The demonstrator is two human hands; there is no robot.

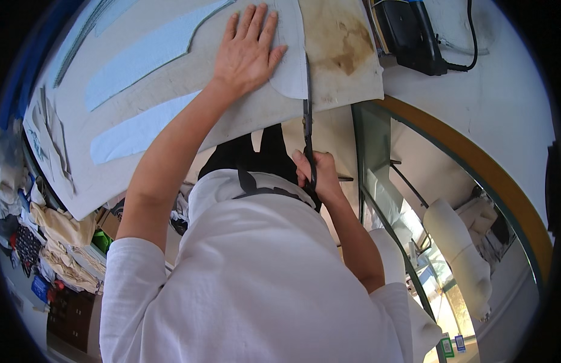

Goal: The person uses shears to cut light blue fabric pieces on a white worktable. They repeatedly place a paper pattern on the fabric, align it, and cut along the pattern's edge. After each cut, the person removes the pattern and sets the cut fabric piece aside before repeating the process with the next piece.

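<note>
My left hand [245, 60] lies flat, fingers slightly apart, on pale fabric at the upper middle of the cream-covered worktable [338, 88]. Beside it, a pale, round-cornered fabric piece [288, 81] extends under long black scissors [307, 124], whose blades run along its right edge. My right hand [321, 171] is closed around the scissors' handle below the table's front edge. Left of my hands lie long light-blue pieces [135, 66] with curved edges; my left forearm crosses over the lower one [123, 136].
A black iron-like appliance [407, 36] with a cord rests at upper right on a white surface [504, 103] with a curved wooden edge. Fabric strips [53, 139] lie at the table's left end. Heaped fabrics [62, 230] fill the lower left. A green-edged glass panel [374, 151] stands right of my legs.
</note>
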